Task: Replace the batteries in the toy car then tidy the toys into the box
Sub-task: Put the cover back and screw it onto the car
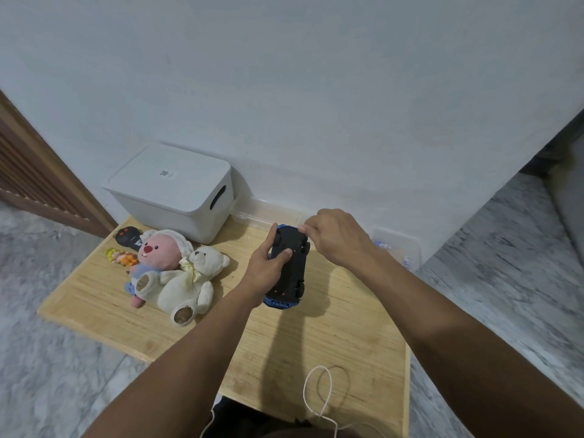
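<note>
The blue toy car (290, 273) is held upside down above the wooden table (341, 336), its black underside facing me. My left hand (268, 263) grips the car's left side, thumb pressed on the underside. My right hand (335, 238) pinches the car's far right edge near a wheel. The white lidded box (177, 191) stands shut at the table's back left. Whether a battery cover is on or off cannot be made out.
Left of the car lie a white teddy bear (192, 286), a pink plush (155, 260), a small orange figure (121, 257) and a black remote control (126, 237). A clear plastic container (398, 248) sits at the back right. A white cord (319, 396) loops near the front edge.
</note>
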Demonstrator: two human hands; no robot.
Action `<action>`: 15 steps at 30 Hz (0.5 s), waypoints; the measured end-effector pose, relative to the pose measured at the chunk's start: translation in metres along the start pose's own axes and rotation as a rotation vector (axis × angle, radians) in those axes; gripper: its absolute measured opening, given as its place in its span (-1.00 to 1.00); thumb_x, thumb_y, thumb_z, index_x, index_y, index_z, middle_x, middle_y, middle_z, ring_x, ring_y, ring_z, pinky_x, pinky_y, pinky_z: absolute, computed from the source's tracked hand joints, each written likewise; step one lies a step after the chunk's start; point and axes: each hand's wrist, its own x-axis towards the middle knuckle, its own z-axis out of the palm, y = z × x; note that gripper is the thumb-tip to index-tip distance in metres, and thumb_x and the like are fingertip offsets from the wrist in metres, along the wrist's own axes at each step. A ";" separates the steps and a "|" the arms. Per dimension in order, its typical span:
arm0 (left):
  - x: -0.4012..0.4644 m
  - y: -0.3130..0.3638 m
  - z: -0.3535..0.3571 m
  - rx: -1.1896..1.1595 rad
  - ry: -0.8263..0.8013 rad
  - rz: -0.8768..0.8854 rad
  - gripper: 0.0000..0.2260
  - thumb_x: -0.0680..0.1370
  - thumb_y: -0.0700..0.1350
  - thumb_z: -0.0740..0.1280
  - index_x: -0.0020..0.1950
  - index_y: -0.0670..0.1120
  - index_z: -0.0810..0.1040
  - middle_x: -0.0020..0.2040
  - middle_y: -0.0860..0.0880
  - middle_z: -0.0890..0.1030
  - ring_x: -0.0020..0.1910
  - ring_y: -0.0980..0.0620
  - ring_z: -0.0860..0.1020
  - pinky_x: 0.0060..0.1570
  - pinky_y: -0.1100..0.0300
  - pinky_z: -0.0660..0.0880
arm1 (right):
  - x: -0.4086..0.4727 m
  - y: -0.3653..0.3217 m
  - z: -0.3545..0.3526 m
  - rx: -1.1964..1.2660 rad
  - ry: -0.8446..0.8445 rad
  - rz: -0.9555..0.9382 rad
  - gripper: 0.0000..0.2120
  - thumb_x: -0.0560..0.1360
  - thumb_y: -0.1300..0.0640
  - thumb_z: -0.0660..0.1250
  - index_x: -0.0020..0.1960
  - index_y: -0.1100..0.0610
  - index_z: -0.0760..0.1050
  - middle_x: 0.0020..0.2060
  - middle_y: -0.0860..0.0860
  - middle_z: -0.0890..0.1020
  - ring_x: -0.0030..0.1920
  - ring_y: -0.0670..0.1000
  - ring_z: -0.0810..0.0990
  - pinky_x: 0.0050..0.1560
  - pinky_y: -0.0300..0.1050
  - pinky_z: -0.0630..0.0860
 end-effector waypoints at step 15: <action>0.003 0.003 0.000 0.014 0.005 0.002 -0.45 0.62 -0.15 0.26 0.52 0.25 0.18 0.05 0.18 0.53 -0.08 0.10 0.59 -0.35 0.37 0.53 | -0.005 0.005 0.002 0.184 0.061 -0.014 -0.82 0.60 0.17 0.23 0.05 0.19 0.60 -0.18 0.16 0.64 -0.15 0.14 0.62 -0.16 -0.01 0.55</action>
